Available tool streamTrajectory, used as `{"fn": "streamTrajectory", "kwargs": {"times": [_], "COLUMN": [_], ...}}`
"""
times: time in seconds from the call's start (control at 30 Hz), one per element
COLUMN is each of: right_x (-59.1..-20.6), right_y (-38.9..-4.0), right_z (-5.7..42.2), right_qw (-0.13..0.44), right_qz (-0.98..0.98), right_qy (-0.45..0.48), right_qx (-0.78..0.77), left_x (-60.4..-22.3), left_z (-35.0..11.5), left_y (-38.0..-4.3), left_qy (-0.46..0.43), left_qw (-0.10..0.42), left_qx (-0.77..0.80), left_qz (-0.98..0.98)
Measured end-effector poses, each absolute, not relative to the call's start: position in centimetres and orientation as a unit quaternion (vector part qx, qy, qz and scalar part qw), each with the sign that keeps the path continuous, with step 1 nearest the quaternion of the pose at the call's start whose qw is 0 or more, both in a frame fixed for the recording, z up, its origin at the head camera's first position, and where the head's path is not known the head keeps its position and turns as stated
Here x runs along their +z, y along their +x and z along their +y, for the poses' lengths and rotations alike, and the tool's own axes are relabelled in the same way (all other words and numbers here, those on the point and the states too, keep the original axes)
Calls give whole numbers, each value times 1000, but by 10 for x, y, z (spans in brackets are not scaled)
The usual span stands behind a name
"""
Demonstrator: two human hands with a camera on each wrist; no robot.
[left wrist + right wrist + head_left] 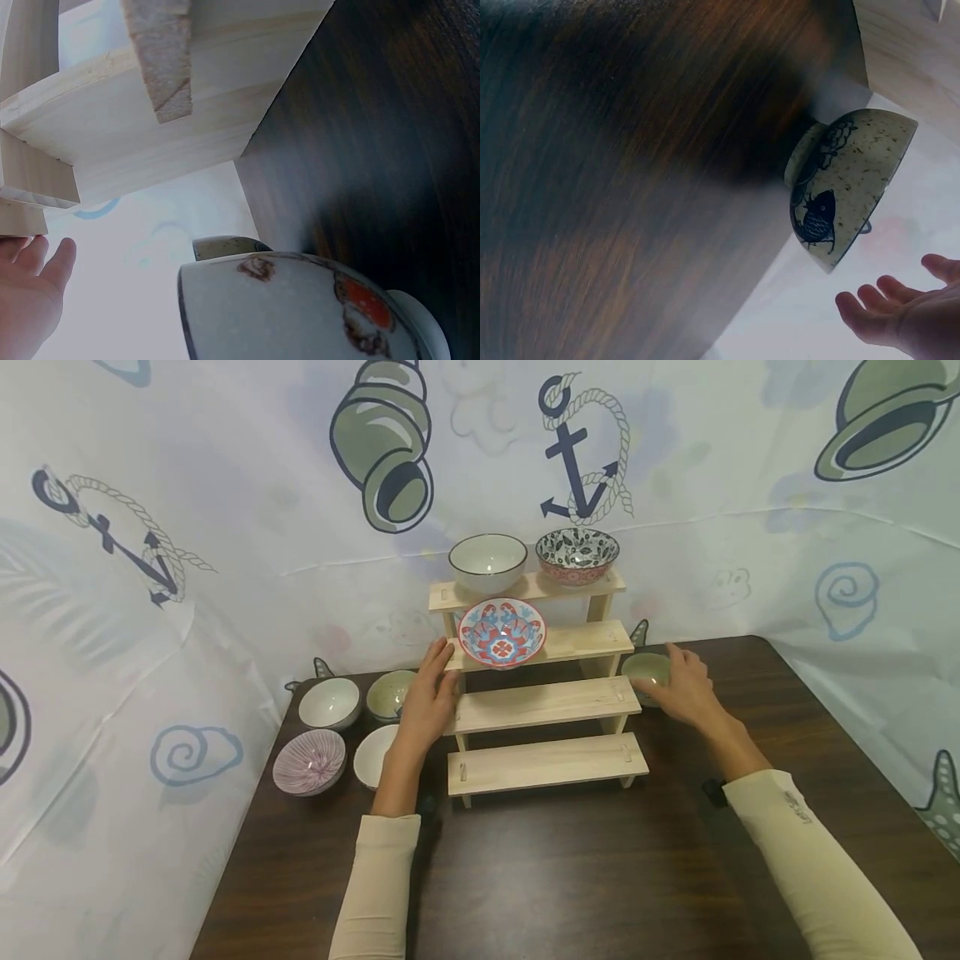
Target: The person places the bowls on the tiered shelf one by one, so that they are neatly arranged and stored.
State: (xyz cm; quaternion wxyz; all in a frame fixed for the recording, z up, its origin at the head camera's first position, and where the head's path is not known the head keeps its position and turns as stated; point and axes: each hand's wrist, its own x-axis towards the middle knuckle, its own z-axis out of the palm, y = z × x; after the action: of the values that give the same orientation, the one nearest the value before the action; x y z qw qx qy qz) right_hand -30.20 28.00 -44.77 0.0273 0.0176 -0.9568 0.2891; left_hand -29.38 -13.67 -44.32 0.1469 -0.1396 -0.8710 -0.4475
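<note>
- The left hand [427, 702] is unclenched and grips nothing, its fingers at the left end of the second plank from the top of the four-tier wooden rack [543, 704]
- The right hand [686, 689] is relaxed and released, beside the green fish-motif bowl [647, 668]; whether the thumb touches its rim I cannot tell
- That bowl stands upright on the dark wooden table [555, 877], just right of the rack
- The red-and-blue patterned bowl [502, 633] sits on the second plank, near the left hand
- On the top plank: a dark-rimmed white bowl [487, 558] and a black floral bowl [577, 552]
- Left of the rack, four bowls, including a purple-striped one [310, 762]
</note>
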Motion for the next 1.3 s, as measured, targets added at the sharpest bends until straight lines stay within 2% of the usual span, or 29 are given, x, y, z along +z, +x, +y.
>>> {"fn": "streamTrajectory", "kwargs": {"times": [0.97,1.3], "right_x": [-472,-478], "right_y": [-324,-328], "right_z": [285,289], "right_qw": [-33,-34], "right_qz": [-957,-957], "right_qy": [25,21], "right_qx": [286,288], "left_x": [-443,-443], "left_z": [-137,-137], "left_y": [-293,-294], "left_qy": [-136,-140], "left_qw": [153,152], "left_qx": [-445,-444], "left_qz": [-872,-872]}}
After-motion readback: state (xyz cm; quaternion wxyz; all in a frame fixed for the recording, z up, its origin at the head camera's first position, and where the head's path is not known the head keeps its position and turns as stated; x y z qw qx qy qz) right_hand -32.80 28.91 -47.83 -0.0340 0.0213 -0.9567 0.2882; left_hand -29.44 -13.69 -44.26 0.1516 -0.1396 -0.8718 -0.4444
